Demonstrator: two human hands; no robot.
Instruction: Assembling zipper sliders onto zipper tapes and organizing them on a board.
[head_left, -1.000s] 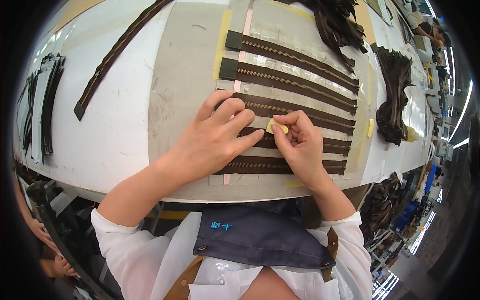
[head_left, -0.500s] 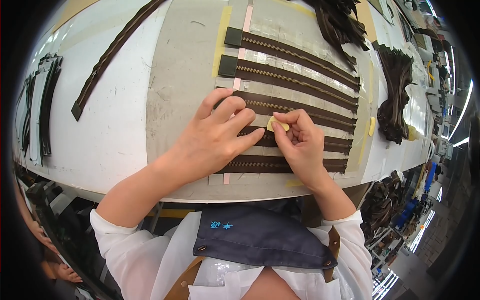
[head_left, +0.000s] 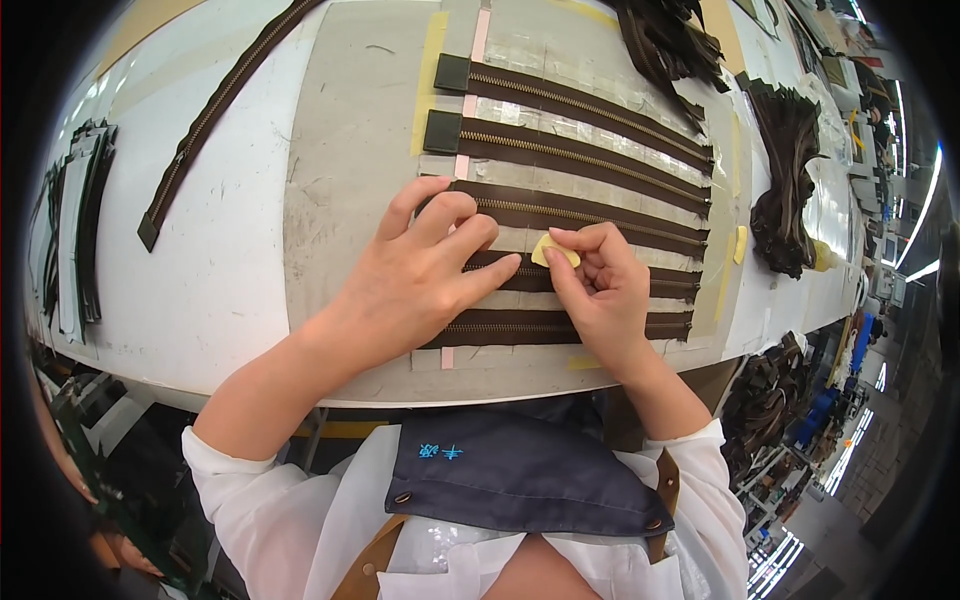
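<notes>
White work table (head_left: pixel 250 250) seen from above, with a grey mat (head_left: pixel 350 150) laid across its middle. At the centre of the mat, a small yellow piece (head_left: pixel 553 252), pale and thin, just above the fourth zipper (head_left: pixel 670 280) of five dark brown ones lying in parallel rows. Pinched between thumb and fingertips of the right hand (head_left: pixel 600 290), fingers curled closed around it. Left hand (head_left: pixel 420 270) open and spread flat, holding nothing, fingertips pressing the third and fourth zippers down, index tip almost touching the yellow piece.

Judging by the pose: seemingly the moment of placing or rubbing the piece at a spot along the zipper teeth, the strip steadied meanwhile. Next move likely calling for a fine, steady touch on the teeth and firm pressure from the flat hand to stop the strip sliding.

Around the rows, a yellow tape strip (head_left: pixel 432 70) and a pink strip (head_left: pixel 478 40) marking the zipper ends. Further left, a loose long zipper (head_left: pixel 215 110) lying slantwise; at the far right, a heap of brown zippers (head_left: pixel 785 190). Below, white sleeves and a dark apron (head_left: pixel 520 470).
</notes>
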